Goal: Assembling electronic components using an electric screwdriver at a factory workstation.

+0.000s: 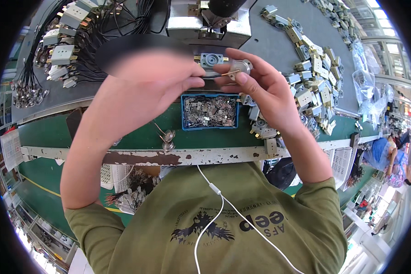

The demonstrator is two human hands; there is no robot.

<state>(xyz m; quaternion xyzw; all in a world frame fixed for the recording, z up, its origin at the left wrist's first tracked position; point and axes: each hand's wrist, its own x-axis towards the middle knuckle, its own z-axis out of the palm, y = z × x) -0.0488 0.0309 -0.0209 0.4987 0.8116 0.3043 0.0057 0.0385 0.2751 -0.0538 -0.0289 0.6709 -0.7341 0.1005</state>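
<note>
Windows [380,14] are glowing at two o'clock.
At eight, a yellow line [43,187] is crossing green floor [43,170]; the desk [214,157] is spanning nine to three.

Before the blue tray [183,115], the near counter [210,139] leaves room between metal discs [168,137] left and grey blocks [313,89] right; beyond, a held cable [213,76] and the machine [214,18] bar passage.

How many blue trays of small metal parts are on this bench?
1: the blue tray sits near the front edge of the bench, between left forearm and right forearm. More may be hidden.
</note>
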